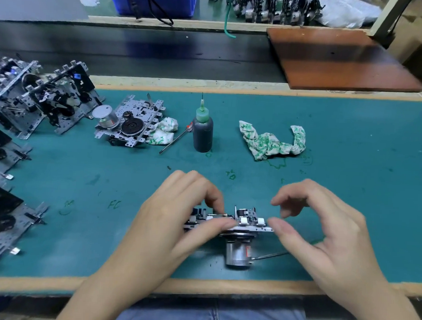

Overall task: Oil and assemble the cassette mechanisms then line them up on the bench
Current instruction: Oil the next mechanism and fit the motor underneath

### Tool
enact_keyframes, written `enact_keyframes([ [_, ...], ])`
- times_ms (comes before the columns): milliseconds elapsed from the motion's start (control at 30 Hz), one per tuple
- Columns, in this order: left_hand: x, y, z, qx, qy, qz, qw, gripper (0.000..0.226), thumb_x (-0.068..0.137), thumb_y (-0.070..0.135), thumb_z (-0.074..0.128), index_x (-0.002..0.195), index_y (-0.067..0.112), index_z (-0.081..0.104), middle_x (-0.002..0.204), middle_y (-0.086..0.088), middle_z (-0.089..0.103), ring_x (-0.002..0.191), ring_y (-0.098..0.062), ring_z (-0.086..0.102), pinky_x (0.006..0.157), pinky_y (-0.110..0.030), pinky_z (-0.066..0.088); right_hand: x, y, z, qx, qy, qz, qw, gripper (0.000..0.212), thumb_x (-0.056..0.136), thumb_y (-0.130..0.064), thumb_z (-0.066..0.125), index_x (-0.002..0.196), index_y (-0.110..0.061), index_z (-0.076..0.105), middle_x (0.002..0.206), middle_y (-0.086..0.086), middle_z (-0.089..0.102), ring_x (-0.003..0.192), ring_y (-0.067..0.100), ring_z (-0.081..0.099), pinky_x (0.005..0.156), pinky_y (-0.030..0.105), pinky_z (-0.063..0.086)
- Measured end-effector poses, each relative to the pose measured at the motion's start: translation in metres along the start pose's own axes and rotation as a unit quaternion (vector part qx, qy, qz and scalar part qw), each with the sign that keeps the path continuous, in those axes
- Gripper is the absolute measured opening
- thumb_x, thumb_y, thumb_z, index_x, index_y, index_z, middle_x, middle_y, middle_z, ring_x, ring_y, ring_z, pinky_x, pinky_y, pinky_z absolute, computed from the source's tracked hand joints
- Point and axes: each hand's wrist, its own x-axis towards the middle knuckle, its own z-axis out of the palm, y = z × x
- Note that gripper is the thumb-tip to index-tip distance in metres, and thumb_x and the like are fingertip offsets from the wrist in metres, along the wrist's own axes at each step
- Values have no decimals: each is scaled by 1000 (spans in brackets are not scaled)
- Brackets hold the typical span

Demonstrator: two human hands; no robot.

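Observation:
A cassette mechanism [243, 224] stands on edge near the front of the green bench mat [350, 166], its silver motor [237, 254] facing me. My left hand [176, 221] grips its left end, thumb in front and fingers over the top. My right hand [323, 232] hovers at its right end with curled fingers; the thumb tip touches the plate edge and the fingers hold nothing. A dark oil bottle [202, 130] with a green needle tip stands upright behind. Another mechanism [129, 122] lies flat at mid left.
Several finished mechanisms [36, 96] stand in a row along the left edge. A stained rag [271, 143] lies to the bottle's right, a smaller one [162, 133] and a thin probe [174, 140] to its left. A brown board [335, 58] and a dark conveyor belt [137, 50] lie beyond.

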Motion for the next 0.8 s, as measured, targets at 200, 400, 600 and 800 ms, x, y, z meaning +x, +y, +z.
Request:
enact_keyframes([
  [200, -11, -13, -26, 20, 18, 5, 1000, 12, 82, 50, 58, 81, 38, 55, 89, 17, 55, 87, -10, 53, 79, -22, 37, 21, -8, 0, -88, -97, -81, 988, 34, 86, -48, 54, 77, -15, 56, 65, -9, 45, 59, 11, 42, 53, 33, 41],
  [400, -23, -20, -31, 0, 27, -15, 1000, 7, 81, 46, 59, 79, 40, 57, 86, 17, 59, 81, -8, 57, 76, -19, 40, 21, -5, 2, -77, -117, -64, 988, 34, 85, -50, 53, 73, -18, 53, 62, -9, 46, 55, 11, 43, 53, 32, 42],
  [600, -26, -19, -28, -32, 36, -35, 998, 6, 81, 41, 60, 80, 35, 61, 81, 14, 61, 75, -9, 57, 71, -16, 41, 21, -7, -1, -79, -116, -68, 988, 34, 85, -53, 53, 77, -20, 56, 65, -13, 45, 58, 6, 41, 53, 28, 41],
  [800, -24, -19, -29, -33, 28, -43, 998, 8, 79, 41, 60, 75, 35, 62, 79, 14, 62, 74, -6, 58, 70, -12, 41, 35, -16, 4, -174, -147, -128, 965, 37, 84, -55, 48, 76, -19, 55, 62, -12, 42, 52, 10, 35, 43, 27, 33],
])
